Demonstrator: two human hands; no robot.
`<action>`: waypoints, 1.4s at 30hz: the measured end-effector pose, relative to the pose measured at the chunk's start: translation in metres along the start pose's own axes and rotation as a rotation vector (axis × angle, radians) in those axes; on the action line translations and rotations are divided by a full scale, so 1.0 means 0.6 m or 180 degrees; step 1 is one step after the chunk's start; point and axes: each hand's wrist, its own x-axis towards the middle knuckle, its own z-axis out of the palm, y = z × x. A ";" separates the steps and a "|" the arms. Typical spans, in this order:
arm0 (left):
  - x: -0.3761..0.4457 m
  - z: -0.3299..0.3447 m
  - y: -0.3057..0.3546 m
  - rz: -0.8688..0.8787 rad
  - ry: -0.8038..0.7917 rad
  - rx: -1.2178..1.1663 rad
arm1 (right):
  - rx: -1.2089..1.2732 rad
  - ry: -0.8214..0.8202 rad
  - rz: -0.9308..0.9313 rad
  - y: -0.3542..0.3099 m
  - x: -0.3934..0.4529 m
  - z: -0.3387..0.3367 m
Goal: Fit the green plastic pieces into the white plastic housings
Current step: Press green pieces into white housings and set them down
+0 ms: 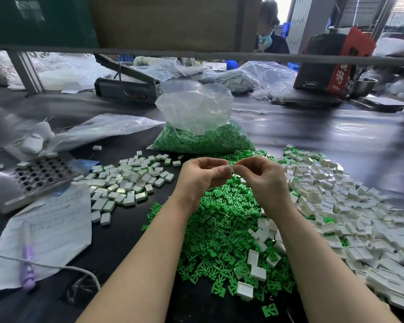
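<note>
Both hands are raised over the black table and meet at their fingertips. My left hand (202,177) and my right hand (264,178) pinch one small white housing (231,169) between thumbs and forefingers; whether a green piece is in it I cannot tell. Beneath my forearms lies a heap of loose green pieces (219,229). A large spread of empty white housings (350,210) covers the table to the right. A smaller group of white housings (126,180), some showing green at an edge, lies to the left.
A clear bag of green pieces (203,136) stands behind the hands. At left are a metal perforated jig (37,176), handwritten paper (54,231), a purple pen (28,264) and a grey cable (56,266). A metal rail (196,53) crosses above; a person (269,31) sits beyond.
</note>
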 end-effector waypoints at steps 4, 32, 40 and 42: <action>0.001 -0.004 -0.001 0.0126 -0.0017 0.0183 | 0.0119 -0.0049 0.0190 0.004 -0.003 0.001; 0.006 -0.008 0.004 0.0479 0.0024 0.0643 | -0.0472 -0.0873 0.0265 0.003 -0.005 0.003; 0.004 -0.019 0.004 0.0454 -0.0141 0.1006 | -0.0727 -0.1133 0.0171 0.006 -0.004 -0.006; 0.004 -0.019 0.004 0.0413 -0.0183 0.0997 | -0.0694 -0.1136 0.0181 0.007 -0.004 -0.007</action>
